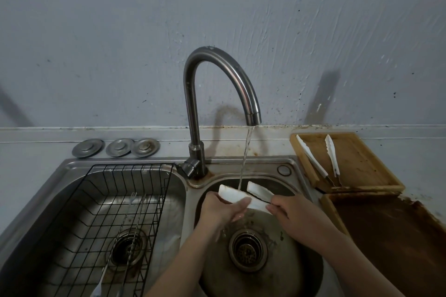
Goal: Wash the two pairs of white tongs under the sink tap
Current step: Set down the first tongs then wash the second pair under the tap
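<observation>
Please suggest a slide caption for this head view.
Both hands hold white plastic tongs under the running steel tap.

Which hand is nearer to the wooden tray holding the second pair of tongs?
Right. The right hand holds the tongs over the basin beside the wooden tray; the left hand is further away, on the tongs' other side.

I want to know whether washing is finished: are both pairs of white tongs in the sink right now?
No: one pair of tongs is under the tap, the other pair lies on the wooden tray.
</observation>
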Demonstrator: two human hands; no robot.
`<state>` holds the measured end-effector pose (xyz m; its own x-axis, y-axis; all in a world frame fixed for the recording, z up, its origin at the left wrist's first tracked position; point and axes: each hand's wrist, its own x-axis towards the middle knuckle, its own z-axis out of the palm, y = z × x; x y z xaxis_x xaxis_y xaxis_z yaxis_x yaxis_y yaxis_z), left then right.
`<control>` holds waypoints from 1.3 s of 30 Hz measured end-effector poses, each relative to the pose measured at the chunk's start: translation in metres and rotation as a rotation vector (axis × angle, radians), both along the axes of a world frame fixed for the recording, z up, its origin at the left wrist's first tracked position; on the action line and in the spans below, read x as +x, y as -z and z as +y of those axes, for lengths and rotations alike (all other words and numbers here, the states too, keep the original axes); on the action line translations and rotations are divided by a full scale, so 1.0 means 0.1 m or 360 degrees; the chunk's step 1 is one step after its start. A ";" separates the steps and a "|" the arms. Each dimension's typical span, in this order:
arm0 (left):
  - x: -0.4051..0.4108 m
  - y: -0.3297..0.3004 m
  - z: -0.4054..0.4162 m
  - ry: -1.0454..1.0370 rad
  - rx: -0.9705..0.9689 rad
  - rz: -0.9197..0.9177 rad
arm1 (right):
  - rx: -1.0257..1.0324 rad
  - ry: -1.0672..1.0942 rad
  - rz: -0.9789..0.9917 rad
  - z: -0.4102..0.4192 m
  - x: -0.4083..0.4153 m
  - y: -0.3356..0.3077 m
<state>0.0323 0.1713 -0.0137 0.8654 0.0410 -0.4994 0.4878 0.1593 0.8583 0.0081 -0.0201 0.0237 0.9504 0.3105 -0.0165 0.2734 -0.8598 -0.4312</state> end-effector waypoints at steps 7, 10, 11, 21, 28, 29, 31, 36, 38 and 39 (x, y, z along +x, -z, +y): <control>0.07 0.01 0.05 -0.0145 0.0034 -0.0092 | -0.0132 -0.0065 -0.0049 0.03 0.00 -0.05; 0.03 -0.01 0.00 -0.0208 -0.0026 -0.0077 | -0.0183 -0.0058 -0.0112 0.06 0.00 -0.08; 0.02 -0.04 -0.03 -0.0225 -0.0099 -0.0029 | -0.0228 -0.0068 -0.0143 0.07 0.01 -0.09; 0.06 -0.05 -0.18 -0.0229 -0.0107 -0.0197 | -0.0205 -0.0013 -0.0161 0.09 -0.04 -0.09; 0.10 -0.05 -0.08 -0.0338 -0.0334 -0.0134 | -0.0248 -0.0030 -0.0199 0.07 -0.02 -0.19; 0.08 -0.06 -0.11 -0.0307 -0.0351 -0.0120 | -0.0266 -0.0042 -0.0210 0.09 -0.02 -0.18; 0.04 -0.06 -0.23 -0.0218 -0.0236 -0.0108 | -0.0297 -0.0058 -0.0232 0.13 -0.03 -0.15; -0.02 -0.06 -0.34 -0.0306 -0.0433 -0.0258 | -0.0130 -0.0008 -0.0298 0.18 -0.03 -0.07; 0.02 -0.10 -0.24 -0.0379 -0.0633 -0.0332 | 0.0089 -0.0014 -0.0354 0.15 -0.03 -0.04; 0.03 -0.11 -0.20 -0.0397 -0.0686 -0.0371 | 0.0187 0.0021 -0.0415 0.14 -0.03 -0.02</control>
<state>0.0354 0.1516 -0.0025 0.9452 0.0932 -0.3128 0.1952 0.6067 0.7706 0.0049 -0.0064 0.0258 0.9217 0.2837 0.2644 0.3776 -0.8123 -0.4445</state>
